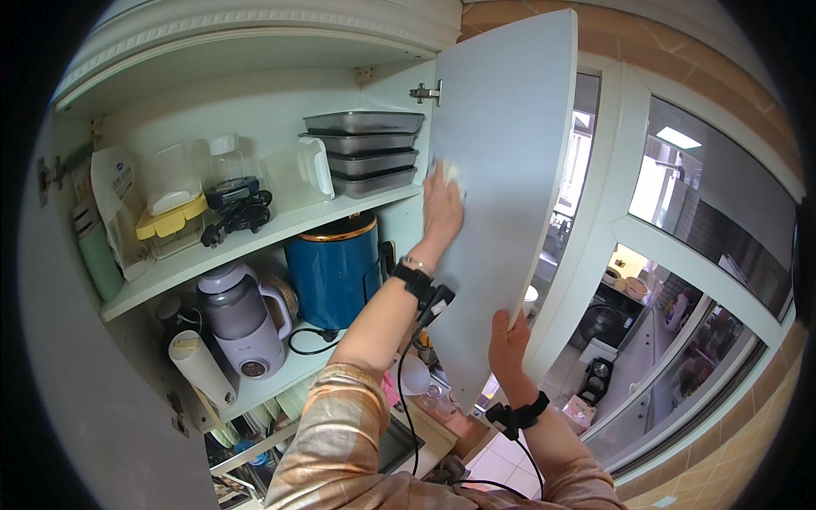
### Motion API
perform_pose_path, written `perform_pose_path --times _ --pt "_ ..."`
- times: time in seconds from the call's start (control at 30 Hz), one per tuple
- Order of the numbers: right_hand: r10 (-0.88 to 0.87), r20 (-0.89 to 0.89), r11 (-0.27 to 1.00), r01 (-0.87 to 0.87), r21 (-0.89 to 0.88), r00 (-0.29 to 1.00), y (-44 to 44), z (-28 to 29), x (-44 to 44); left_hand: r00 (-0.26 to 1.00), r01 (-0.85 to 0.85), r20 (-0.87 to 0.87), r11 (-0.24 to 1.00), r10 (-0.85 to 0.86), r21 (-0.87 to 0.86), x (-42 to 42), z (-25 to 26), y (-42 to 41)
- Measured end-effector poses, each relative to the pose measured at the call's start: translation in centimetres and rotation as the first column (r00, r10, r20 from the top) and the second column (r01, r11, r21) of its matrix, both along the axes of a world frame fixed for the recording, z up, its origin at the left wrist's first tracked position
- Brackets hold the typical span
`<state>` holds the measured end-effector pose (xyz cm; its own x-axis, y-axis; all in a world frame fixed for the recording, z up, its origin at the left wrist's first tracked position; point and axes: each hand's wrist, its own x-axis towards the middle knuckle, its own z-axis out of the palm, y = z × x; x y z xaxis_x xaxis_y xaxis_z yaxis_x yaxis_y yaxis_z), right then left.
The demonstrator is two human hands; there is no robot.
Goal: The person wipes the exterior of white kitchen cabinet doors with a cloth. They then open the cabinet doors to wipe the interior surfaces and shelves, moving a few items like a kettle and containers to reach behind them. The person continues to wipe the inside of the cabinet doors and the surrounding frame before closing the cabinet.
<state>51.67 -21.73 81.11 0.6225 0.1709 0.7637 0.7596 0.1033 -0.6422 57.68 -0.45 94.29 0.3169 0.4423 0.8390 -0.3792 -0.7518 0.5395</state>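
My left hand [442, 207] presses a pale cloth [453, 176] against the inner face of a white cabinet door [503, 121], near its hinge side. Most of the cloth is hidden under the fingers. Lower down, my right hand [509, 350] grips the free edge of the same door, thumb on the inner face. The door stands swung out on a metal hinge [426, 93]. Just left of my left hand, stacked metal trays [373, 166] rest on the upper shelf [280, 237]. Each wrist wears a black strap with a cable.
Clear containers, a yellow-lidded box [171, 220] and a coiled black cord [245, 213] share the upper shelf. Below stand a blue air fryer [335, 277], a lilac blender [245, 325] and a paper-towel-like white roll [201, 366]. A framed glass window [714, 159] lies right of the door.
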Motion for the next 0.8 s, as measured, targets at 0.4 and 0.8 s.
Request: perform_pose_path --times 0.4,0.8 --pt "-0.036 0.016 0.998 0.037 -0.05 0.999 -0.1 0.0 -0.5 0.969 0.159 -0.163 0.976 -0.183 -0.147 4.3 -0.3 6.2" --pt "-0.093 0.04 0.995 0.094 -0.031 0.995 -0.9 -0.5 0.3 0.94 0.307 0.07 0.917 -0.334 0.255 -6.0 -4.5 -9.4"
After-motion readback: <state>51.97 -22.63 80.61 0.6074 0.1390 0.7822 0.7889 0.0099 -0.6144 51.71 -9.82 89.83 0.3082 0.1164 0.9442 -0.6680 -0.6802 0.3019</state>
